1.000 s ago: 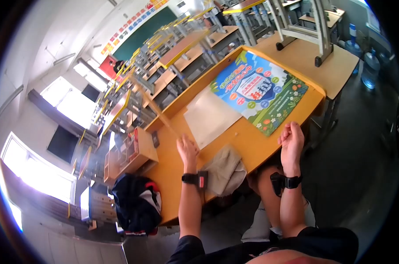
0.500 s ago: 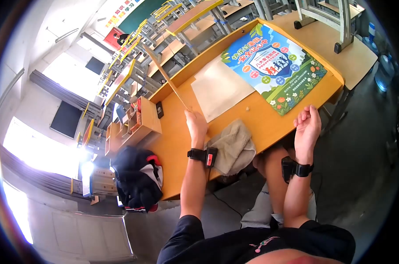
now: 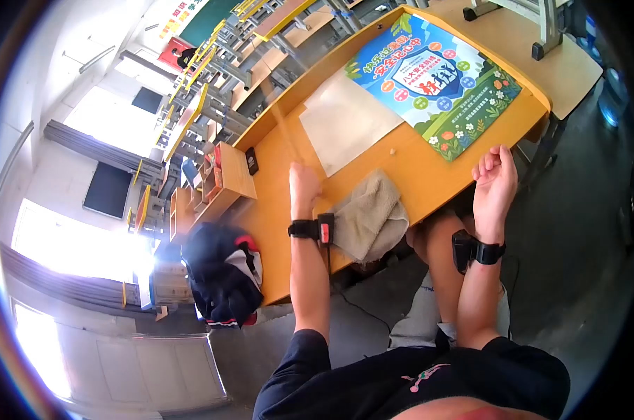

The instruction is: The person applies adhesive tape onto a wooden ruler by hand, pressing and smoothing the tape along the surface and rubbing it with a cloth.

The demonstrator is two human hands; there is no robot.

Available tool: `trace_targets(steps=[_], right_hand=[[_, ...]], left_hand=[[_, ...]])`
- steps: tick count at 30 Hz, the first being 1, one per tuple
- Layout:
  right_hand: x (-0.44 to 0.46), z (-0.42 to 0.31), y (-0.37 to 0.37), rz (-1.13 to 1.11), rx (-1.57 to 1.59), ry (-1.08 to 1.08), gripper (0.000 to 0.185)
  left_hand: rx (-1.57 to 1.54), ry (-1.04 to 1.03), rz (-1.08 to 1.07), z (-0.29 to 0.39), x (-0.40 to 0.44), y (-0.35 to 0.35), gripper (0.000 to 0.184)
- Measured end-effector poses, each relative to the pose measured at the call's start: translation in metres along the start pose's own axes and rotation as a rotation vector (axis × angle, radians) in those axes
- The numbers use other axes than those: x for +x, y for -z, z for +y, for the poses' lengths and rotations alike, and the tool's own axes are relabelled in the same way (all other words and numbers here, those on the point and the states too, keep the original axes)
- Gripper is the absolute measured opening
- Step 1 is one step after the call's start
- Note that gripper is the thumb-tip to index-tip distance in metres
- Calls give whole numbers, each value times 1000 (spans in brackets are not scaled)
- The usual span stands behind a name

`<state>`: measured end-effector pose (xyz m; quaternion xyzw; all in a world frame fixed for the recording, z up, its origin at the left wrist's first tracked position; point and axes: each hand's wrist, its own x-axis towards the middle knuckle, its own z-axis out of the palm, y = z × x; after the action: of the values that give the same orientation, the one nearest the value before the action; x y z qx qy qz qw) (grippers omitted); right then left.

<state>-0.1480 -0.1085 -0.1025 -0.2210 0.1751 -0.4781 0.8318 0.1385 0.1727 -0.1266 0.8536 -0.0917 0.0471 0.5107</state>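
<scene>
My left hand [image 3: 304,187] is closed around the lower end of a long, thin wooden stick [image 3: 283,127]. The stick slants up and away over the desk and is blurred by motion. Close to that wrist, a crumpled grey-beige cloth [image 3: 373,217] lies at the desk's near edge. My right hand [image 3: 496,183] hangs in the air off the desk's right side, palm up, with its fingers curled in loosely and nothing visible in them. Both wrists wear black straps with small devices.
The orange desk [image 3: 261,245] carries pale paper sheets [image 3: 348,122], a colourful poster [image 3: 436,87] and a small wooden shelf box [image 3: 226,178]. A dark jacket [image 3: 222,273] lies at the left corner. Classroom desks [image 3: 191,119] stand beyond, with a person [image 3: 185,57] far off.
The wooden stick has swung to a steeper angle and become blurred. My left hand has turned slightly. My right hand has risen a little, and the whole view has shifted.
</scene>
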Motion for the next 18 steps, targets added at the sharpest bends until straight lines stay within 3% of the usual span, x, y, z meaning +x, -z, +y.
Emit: trace_targets(steps=[2, 6, 9, 11, 13, 15, 16, 18], right_hand=[[-2, 0, -1, 3, -3, -12, 22], [2, 2, 2, -18, -11, 7, 22], [2, 0, 1, -26, 22, -11, 22], [-1, -1, -1, -4, 23, -8, 21], [2, -4, -3, -11, 26, 10, 21], [2, -2, -1, 0, 28, -18, 21], [-2, -1, 2, 14, 26, -27, 21], [3, -1, 1, -3, 8, -12, 21]], left_hand=[[204, 113, 13, 23, -6, -3, 21], [195, -93, 72, -5, 3, 6, 27], [111, 27, 35, 24, -1, 7, 29], [-366, 251, -140, 10, 1, 18, 30], [-304, 229, -166, 25, -12, 7, 28], [-66, 86, 31, 42, -18, 0, 26], [-53, 96, 25, 32, -17, 5, 26], [-701, 303, -120, 23, -10, 13, 25]])
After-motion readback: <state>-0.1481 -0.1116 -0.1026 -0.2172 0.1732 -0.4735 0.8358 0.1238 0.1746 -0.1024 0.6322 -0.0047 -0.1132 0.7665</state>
